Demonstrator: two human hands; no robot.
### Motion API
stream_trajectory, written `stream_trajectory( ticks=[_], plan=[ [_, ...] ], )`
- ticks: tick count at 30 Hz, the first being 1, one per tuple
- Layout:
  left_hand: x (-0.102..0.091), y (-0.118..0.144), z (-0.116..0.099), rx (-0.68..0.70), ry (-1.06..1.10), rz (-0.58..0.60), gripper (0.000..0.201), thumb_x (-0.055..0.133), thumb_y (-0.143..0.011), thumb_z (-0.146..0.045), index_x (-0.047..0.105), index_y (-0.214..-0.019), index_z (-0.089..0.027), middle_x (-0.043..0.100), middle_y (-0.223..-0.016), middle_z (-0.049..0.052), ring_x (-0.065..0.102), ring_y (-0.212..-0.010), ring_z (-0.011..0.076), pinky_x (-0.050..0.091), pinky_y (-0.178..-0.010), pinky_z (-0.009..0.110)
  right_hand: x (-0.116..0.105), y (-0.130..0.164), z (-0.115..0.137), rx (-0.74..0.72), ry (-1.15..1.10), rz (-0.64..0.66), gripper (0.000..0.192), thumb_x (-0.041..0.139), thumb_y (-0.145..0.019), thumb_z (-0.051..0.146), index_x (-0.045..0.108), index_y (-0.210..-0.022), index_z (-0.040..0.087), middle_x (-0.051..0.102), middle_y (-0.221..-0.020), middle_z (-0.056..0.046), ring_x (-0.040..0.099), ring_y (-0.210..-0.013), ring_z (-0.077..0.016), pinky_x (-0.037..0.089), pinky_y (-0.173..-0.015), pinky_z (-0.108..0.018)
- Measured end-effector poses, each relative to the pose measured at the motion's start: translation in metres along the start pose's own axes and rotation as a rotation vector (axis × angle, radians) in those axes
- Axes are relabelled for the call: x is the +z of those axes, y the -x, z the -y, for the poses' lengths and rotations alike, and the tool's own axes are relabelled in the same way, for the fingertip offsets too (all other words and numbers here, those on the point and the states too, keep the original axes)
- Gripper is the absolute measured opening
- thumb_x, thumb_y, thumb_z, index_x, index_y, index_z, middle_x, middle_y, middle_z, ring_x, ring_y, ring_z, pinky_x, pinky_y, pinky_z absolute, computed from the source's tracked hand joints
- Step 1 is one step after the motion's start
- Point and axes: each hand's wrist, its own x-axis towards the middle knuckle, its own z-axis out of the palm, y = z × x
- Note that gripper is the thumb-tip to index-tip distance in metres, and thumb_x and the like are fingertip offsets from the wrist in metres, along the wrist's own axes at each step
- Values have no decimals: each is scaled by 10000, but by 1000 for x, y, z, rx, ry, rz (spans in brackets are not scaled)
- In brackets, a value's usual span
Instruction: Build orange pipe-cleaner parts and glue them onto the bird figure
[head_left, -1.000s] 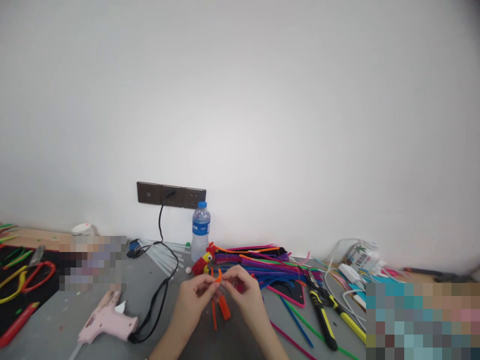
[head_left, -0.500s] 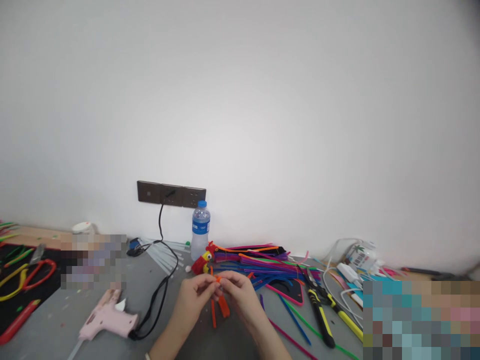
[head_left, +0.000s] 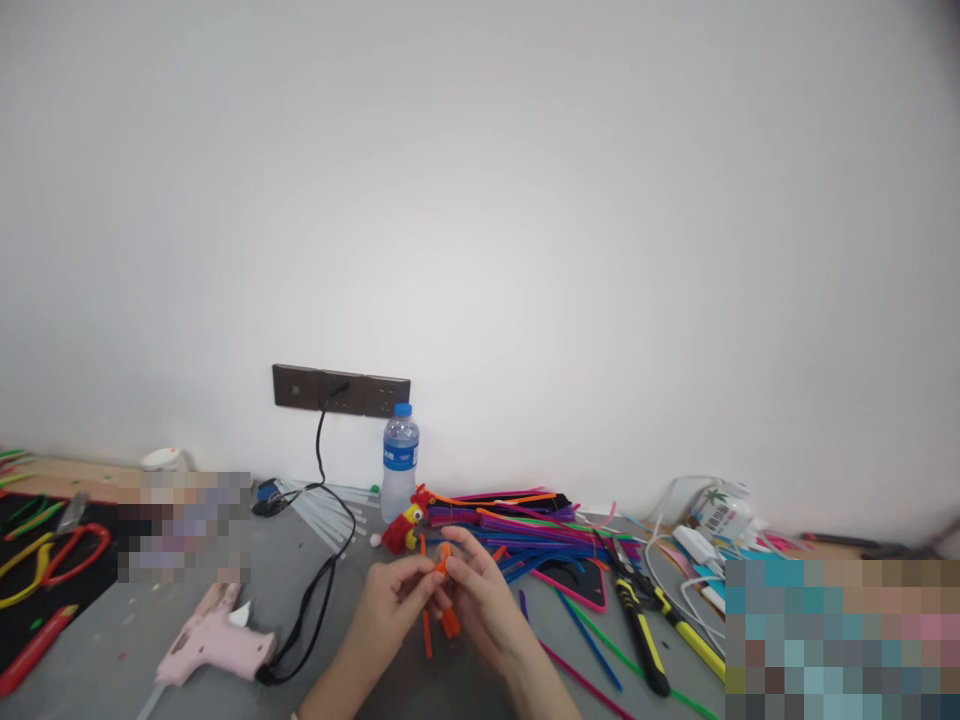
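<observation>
Just above the grey tabletop, my left hand (head_left: 394, 600) and my right hand (head_left: 481, 598) meet, thumbs and forefingers pinched on a small orange pipe cleaner piece (head_left: 446, 560). Fingers cover much of it, so its full shape is hidden. Below them lie a straight orange pipe cleaner (head_left: 427, 635) and a thicker orange piece (head_left: 450, 622), partly covered by my right hand. A red and yellow rooster figure (head_left: 405, 527) with a googly eye stands right behind my hands, near a water bottle (head_left: 400, 470).
A pink glue gun (head_left: 217, 645) lies at left, its black cord (head_left: 330, 570) running to the wall socket (head_left: 341, 391). Many coloured pipe cleaners (head_left: 517, 525) are heaped behind. Yellow-black pliers (head_left: 640, 630) and a phone (head_left: 574, 580) lie right; red-handled scissors (head_left: 79, 555) lie far left.
My right hand has turned and its fingers have lifted slightly around the orange piece. The orange piece has shifted a little up and right. My left hand stays nearly in place.
</observation>
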Motion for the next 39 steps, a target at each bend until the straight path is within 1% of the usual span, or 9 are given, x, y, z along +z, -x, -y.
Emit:
stream_trajectory(
  ticks=[6, 10, 15, 17, 20, 22, 27, 34, 39],
  plan=[
    [1, 1, -4, 6, -20, 62, 327, 527, -911, -368, 708, -746, -150, 719, -585, 34, 664, -539, 156, 520, -560, 205, -3, 2, 2, -2, -3, -8, 339, 803, -697, 266, 581, -953, 246, 591, -695, 68, 539, -407, -92, 459, -404, -229],
    [2, 1, -4, 18, 4, 45, 302, 543, -903, -367, 696, -755, -153, 719, -580, 28, 671, -540, 158, 524, -569, 209, 0, 3, 3, 7, 3, 1, 342, 794, -709, 303, 568, -961, 252, 601, -709, 67, 538, -390, -88, 444, -382, -216],
    [2, 1, 0, -22, 23, 21, 301, 555, -885, -393, 719, -810, -152, 739, -627, 40, 685, -559, 171, 545, -573, 227, 0, 1, 3, -3, 37, -2, 306, 779, -718, 327, 575, -937, 258, 592, -696, 69, 506, -387, -86, 435, -389, -226],
    [2, 1, 0, -41, 5, -11, 307, 556, -880, -401, 719, -803, -152, 741, -624, 40, 691, -563, 175, 549, -574, 227, -3, -1, 3, -69, 129, -60, 279, 791, -701, 318, 606, -895, 236, 602, -696, 56, 531, -450, -98, 448, -442, -230],
    [2, -1, -2, -78, 5, -86, 309, 569, -861, -414, 710, -774, -153, 739, -599, 38, 694, -547, 182, 551, -557, 230, -10, -3, 7, -203, 359, -204, 239, 820, -661, 328, 674, -791, 191, 638, -687, 18, 579, -608, -130, 469, -573, -235],
    [2, -2, -3, -93, 12, -120, 303, 586, -845, -417, 711, -767, -152, 734, -581, 36, 694, -542, 188, 554, -549, 235, -14, -5, 9, -226, 483, -243, 252, 829, -632, 373, 710, -735, 176, 659, -664, -3, 584, -631, -150, 470, -613, -255],
    [1, -2, -3, -74, 8, -100, 306, 578, -852, -404, 730, -765, -153, 725, -573, 35, 690, -540, 185, 556, -549, 235, -16, -5, 11, -182, 566, -206, 272, 836, -602, 413, 733, -679, 173, 705, -669, -39, 622, -644, -191, 487, -645, -301],
    [1, -1, 0, -52, -20, -71, 293, 561, -872, -372, 724, -766, -152, 716, -580, 39, 680, -542, 178, 543, -548, 227, -18, -7, 6, -222, 588, -167, 296, 835, -609, 423, 763, -779, 191, 721, -727, -49, 633, -673, -190, 491, -625, -285],
    [1, 1, 0, -4, -48, -31, 317, 519, -898, -371, 721, -775, -159, 715, -608, 39, 684, -565, 175, 547, -572, 225, -18, -5, 8, -172, 543, -117, 260, 834, -620, 397, 769, -768, 194, 709, -736, -43, 625, -672, -183, 497, -638, -288]
  ],
)
